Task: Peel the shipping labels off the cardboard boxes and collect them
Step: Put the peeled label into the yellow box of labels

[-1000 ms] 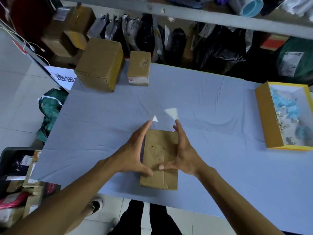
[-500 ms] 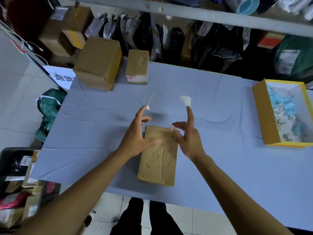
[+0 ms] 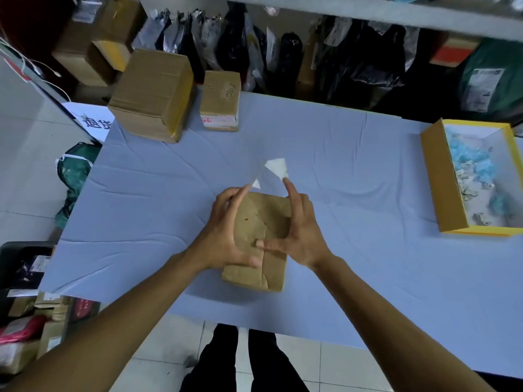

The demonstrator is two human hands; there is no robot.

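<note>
A flat brown cardboard box (image 3: 263,222) lies on the blue table near the front edge. My left hand (image 3: 226,236) hovers over its left side and my right hand (image 3: 300,230) over its right side, thumbs pointing toward each other above the box top. The fingers of both are stretched out. A small white label scrap (image 3: 256,184) clings to my left fingertips. A larger white label scrap (image 3: 276,167) sticks to the tip of my right index finger. No label shows on the box top.
A yellow-rimmed open box (image 3: 441,182) with blue and white scraps inside sits at the right. A large cardboard box (image 3: 152,94) and a smaller one (image 3: 222,100) stand at the back left. Parcels and bags crowd the floor and shelf around the table (image 3: 368,250).
Half a second ago my hands were raised and spread apart with the scraps on the fingertips. They have come back down and closer together over the box.
</note>
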